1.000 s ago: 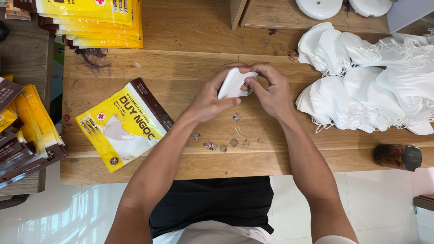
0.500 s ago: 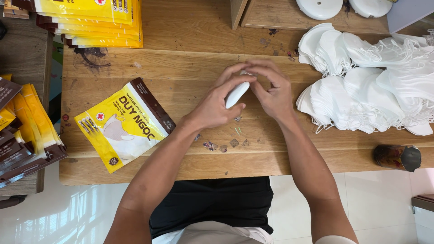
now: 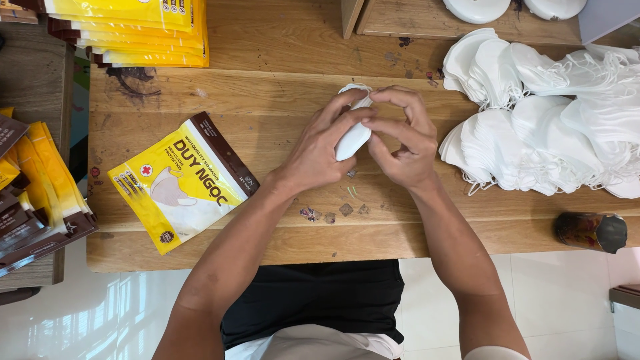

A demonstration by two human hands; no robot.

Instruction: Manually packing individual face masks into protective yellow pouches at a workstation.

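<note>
Head view: left hand (image 3: 320, 150) and right hand (image 3: 400, 143) are both pinching a folded mask (image 3: 352, 137) compact, right of the pouch (image 3: 183, 180), above the bench (image 3: 280, 93).

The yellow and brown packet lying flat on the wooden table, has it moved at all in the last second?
No. The yellow and brown packet lies at the same spot and angle near the front edge of the wooden table, left of both hands.

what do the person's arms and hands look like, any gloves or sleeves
Both arms are bare from the wrists up past the elbows. The left hand and right hand wear no gloves, and no rings or watch show. Only a white sleeve edge shows on the right upper arm.
</note>
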